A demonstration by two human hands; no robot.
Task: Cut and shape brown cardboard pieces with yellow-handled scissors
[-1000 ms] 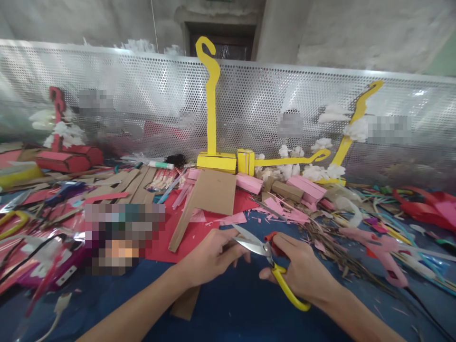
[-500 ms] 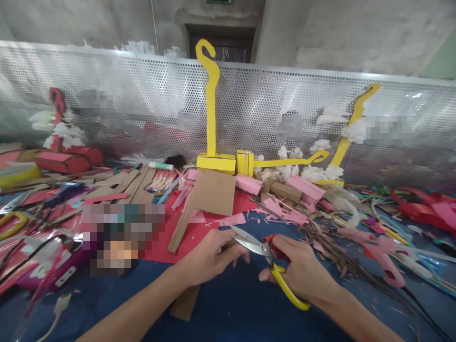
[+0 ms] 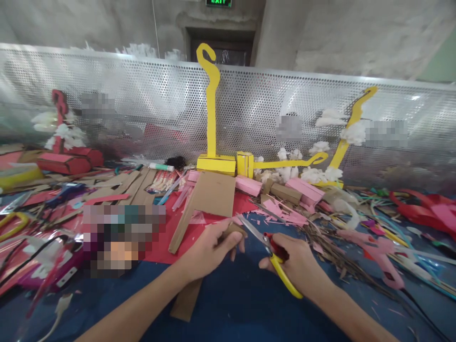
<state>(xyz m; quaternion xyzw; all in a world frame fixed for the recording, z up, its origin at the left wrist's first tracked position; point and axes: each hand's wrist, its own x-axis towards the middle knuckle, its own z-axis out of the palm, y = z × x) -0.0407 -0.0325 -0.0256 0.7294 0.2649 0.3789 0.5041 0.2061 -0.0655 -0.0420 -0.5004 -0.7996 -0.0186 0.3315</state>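
My right hand point(image 3: 295, 263) is closed round the red and yellow handles of a pair of scissors point(image 3: 257, 232), whose blades point up and left. My left hand point(image 3: 215, 247) pinches a small brown piece of cardboard point(image 3: 235, 229) between thumb and fingers, just left of the scissor tips. Under my left forearm a cardboard strip point(image 3: 187, 301) lies on the blue table. Beyond my hands, a brown cardboard square point(image 3: 214, 194) and a longer strip point(image 3: 181, 228) rest over a red sheet point(image 3: 160, 244).
A yellow hook-topped cardboard stand point(image 3: 211, 114) rises before the perforated metal panel point(image 3: 142, 104). Pink paper scraps point(image 3: 281, 211) and thin brown offcuts point(image 3: 327, 249) lie to the right, near a pink glue gun point(image 3: 377, 254) with its cord. Cardboard strips and a purple object point(image 3: 53, 270) are at left.
The scissor blades have moved right, away from my left fingers, and look more closed. The brown cardboard piece in my left hand now shows more plainly.
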